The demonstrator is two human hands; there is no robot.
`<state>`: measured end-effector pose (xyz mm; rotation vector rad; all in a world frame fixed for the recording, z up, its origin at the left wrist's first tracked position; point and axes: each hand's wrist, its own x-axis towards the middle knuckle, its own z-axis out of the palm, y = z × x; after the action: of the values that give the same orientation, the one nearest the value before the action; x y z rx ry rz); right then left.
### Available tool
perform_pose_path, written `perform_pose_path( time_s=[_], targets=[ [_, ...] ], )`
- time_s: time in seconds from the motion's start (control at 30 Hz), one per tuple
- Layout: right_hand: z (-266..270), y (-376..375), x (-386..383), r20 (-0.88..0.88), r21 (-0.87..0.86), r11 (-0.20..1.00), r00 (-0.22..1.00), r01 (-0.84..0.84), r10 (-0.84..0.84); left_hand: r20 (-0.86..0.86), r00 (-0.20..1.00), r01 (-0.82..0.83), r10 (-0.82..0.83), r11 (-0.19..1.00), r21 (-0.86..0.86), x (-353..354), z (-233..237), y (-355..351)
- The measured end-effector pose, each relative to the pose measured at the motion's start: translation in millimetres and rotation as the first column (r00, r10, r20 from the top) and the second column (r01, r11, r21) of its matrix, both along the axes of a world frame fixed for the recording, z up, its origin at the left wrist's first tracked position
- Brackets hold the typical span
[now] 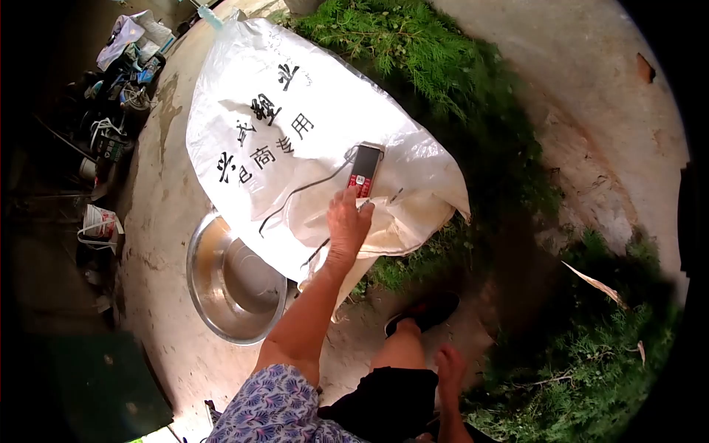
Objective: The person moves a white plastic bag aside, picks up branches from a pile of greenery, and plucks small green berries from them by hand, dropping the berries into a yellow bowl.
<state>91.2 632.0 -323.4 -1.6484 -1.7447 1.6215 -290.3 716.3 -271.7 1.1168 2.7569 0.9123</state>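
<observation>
A large white plastic sack [247, 81] with black printed characters spreads out in front of me. On it lies a phone-like handheld device [365, 164] with a dark upper face, a red lower part and a black cord [310, 184] trailing left. My left hand [348, 221] is at its lower end, fingers on one side and thumb on the other, apparently gripping it; the fingers cover that end. My right hand [450, 369] hangs low beside my leg, loosely curled, with nothing visible in it.
A metal basin [198, 273] stands left of the sack, partly under its edge. Cut green branches [443, 66] lie behind and right of the sack, with more branches [591, 376] at lower right. Several items and a white bucket [100, 225] sit along the left. My shoe [428, 311] is near the sack.
</observation>
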Motion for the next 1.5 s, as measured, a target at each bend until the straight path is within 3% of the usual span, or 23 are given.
perform_pose_path(
  time_s=[0.13,0.2,0.23,0.3,0.4,0.5,0.63,0.7,0.77,0.93,1.0,1.03,1.13,1.17,1.2,1.23,1.27,1.3,1.33,1.37,1.4,1.47,1.5],
  targets=[
    [-3,-49,42,0.122,0.122,0.992,0.992,0.019,-0.035,0.01,0.992,0.127,-0.126,0.991,-0.036,21,41,-41],
    [-2,-65,55,0.201,-0.093,0.995,0.98,0.017,0.002,-0.298,0.942,0.072,-0.154,0.961,-0.267,30,41,-65],
    [2,-75,60,0.209,-0.097,0.995,0.978,0.019,0.002,-0.289,0.945,0.075,-0.156,0.96,-0.27,29,35,-76],
    [6,-93,66,-0.044,-0.065,0.965,0.965,0.256,-0.259,-0.253,0.933,0.124,-0.255,0.891,-0.437,23,15,-92],
    [-15,-112,90,0.017,0.06,0.981,0.982,0.186,-0.188,-0.221,0.924,0.191,-0.311,0.878,-0.439,19,6,-98],
    [39,-101,70,0.2,0.097,0.992,0.975,0.078,-0.096,-0.228,0.908,0.219,-0.35,0.863,-0.456,22,3,-102],
    [61,-109,71,0.169,0.02,0.985,0.97,0.171,-0.172,-0.239,0.891,0.296,-0.387,0.892,-0.34,41,18,-112],
    [40,-113,88,0.095,0.139,0.985,0.989,0.099,-0.113,-0.171,0.873,0.353,-0.457,0.833,-0.426,56,29,-107],
    [4,-130,116,-0.084,0.114,0.959,0.965,0.259,-0.25,-0.257,0.794,0.46,-0.55,0.821,-0.337,69,28,-99],
    [28,-118,146,0.093,0.401,0.887,0.952,0.231,-0.29,-0.135,0.63,0.71,-0.765,0.637,-0.299,162,99,-46],
    [75,-99,157,0.015,0.251,0.872,0.899,0.42,-0.438,-0.212,0.467,0.777,-0.858,0.513,-0.364,211,122,-34],
    [116,-87,151,0.132,0.474,0.824,0.9,0.31,-0.415,-0.25,0.356,0.812,-0.9,0.43,-0.393,237,126,-30],
    [213,-56,126,-0.058,0.794,0.466,0.813,0.389,-0.579,-0.252,0.061,0.779,-0.966,0.204,-0.593,306,156,-48],
    [254,-54,104,-0.091,0.845,0.39,0.816,0.367,-0.571,-0.256,0.032,0.786,-0.966,0.183,-0.591,341,127,-53],
    [279,-53,80,-0.098,0.889,0.357,0.881,0.286,-0.463,-0.47,0.065,0.914,-0.88,0.242,-0.326,377,75,-56],
    [315,-62,45,-0.118,0.825,0.493,0.938,0.275,-0.325,-0.636,0.151,0.975,-0.757,0.218,-0.029,405,42,-67],
    [302,-60,30,-0.237,0.779,0.604,0.971,0.169,0.034,-0.684,0.042,0.976,-0.728,0.178,-0.129,422,37,-88],
    [345,-89,-11,0.448,0.565,0.739,0.889,-0.367,0.099,-0.688,-0.133,0.952,-0.713,0.103,-0.29,437,38,-115],
    [307,-82,-43,0.183,0.906,0.287,0.901,-0.31,0.394,-0.69,-0.264,0.924,-0.674,0.029,-0.381,447,38,-138],
    [342,-111,-70,0.233,0.735,0.442,0.803,-0.515,0.548,-0.684,-0.361,0.9,-0.634,-0.046,-0.433,454,39,-159],
    [330,-143,-96,0.29,0.853,0.264,0.83,-0.45,0.477,-0.681,-0.424,0.881,-0.597,-0.098,-0.463,461,39,-178],
    [337,-178,-101,0.363,0.713,0.19,0.587,-0.675,0.724,-0.686,-0.506,0.847,-0.523,-0.148,-0.511,477,30,-206],
    [337,-184,-93,0.285,0.663,0.158,0.441,-0.732,0.851,-0.725,-0.491,0.842,-0.483,-0.049,-0.538,488,16,-215]
  ],
)
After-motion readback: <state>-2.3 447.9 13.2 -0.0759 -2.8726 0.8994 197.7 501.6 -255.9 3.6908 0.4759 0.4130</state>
